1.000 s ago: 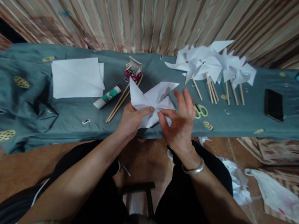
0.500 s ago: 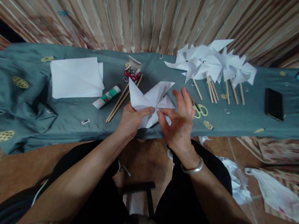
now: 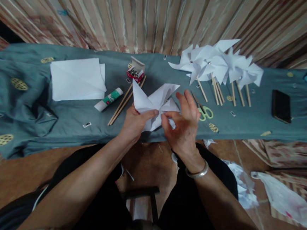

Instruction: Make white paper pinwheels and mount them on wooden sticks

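Between my hands is a white paper pinwheel, its blades folded in toward the centre. My left hand grips its left side, the thumb pressed near the middle. My right hand pinches close to the centre with thumb and index finger, its other fingers raised; whether a small pin is in that pinch I cannot make out. Just beyond my left hand lie thin wooden sticks and an open red box of metal pins. Green-handled scissors lie right beside my right hand.
A stack of white paper and a glue stick lie on the left of the cloth-covered table. Several pinwheels on sticks are at the back right, with a dark phone further right. Paper scraps are on the floor.
Both hands hold the pinwheel in almost the same pose. Only a very slight shift of the whole view shows.
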A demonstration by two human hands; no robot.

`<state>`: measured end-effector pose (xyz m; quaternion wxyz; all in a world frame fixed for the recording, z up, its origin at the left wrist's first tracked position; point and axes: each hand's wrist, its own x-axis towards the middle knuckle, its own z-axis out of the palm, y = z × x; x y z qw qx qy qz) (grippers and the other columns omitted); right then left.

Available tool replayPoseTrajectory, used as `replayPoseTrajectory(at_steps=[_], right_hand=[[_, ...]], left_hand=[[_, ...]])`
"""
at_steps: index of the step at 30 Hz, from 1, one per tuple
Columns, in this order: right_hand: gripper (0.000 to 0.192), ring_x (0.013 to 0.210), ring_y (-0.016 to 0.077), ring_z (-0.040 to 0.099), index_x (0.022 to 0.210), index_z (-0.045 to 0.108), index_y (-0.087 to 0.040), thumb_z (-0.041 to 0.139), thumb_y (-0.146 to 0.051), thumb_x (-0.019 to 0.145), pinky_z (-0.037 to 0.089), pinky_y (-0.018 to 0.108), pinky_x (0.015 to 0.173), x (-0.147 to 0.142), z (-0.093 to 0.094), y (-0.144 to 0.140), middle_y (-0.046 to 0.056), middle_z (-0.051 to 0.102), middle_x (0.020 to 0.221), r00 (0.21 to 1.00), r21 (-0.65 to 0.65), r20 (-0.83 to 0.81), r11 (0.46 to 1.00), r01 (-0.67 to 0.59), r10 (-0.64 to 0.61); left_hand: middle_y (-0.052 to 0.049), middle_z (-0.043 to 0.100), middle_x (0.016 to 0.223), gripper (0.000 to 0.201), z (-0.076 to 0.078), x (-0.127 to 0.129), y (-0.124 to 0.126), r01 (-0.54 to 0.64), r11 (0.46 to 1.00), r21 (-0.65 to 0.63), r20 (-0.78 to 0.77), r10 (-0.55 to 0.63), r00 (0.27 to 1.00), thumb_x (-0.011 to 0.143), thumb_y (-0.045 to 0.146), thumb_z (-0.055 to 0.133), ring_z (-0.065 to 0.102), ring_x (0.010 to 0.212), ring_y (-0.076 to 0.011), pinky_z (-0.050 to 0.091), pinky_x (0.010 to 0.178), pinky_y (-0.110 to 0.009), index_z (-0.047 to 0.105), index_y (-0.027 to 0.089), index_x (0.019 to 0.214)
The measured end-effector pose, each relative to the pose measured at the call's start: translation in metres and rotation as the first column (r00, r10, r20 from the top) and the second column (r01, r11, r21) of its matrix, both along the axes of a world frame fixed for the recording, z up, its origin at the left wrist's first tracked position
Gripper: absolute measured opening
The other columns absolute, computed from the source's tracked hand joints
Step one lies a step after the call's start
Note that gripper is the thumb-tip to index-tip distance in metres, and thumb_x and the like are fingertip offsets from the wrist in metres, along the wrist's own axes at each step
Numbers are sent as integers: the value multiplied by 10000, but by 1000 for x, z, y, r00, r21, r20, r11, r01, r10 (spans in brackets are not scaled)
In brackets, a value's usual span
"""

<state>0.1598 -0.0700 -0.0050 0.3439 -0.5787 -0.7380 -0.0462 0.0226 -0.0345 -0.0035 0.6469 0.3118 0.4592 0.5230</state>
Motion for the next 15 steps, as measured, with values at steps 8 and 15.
replayPoseTrajectory(at_steps=[8, 15], right_hand=[[163, 1424, 337, 372, 778, 671, -191, 569, -227, 899, 364, 568, 1092, -5, 4, -1, 136, 541, 1402, 998, 23, 25, 998, 64, -64], [161, 1404, 313, 413, 785, 663, -201, 557, -227, 904, 382, 560, 1084, -8, 6, -2, 123, 572, 1381, 996, 49, 30, 995, 84, -86]], left_hand=[[-4, 725, 765, 338, -2, 0, 1, -1, 1000, 0, 10, 1, 1000, 517, 240, 830, 624, 655, -136, 495, 671, -261, 689, 149, 810], [-3, 727, 773, 347, -1, 2, 0, -7, 1000, 11, 19, 7, 1000, 512, 225, 835, 629, 660, -132, 501, 683, -263, 684, 148, 815]])
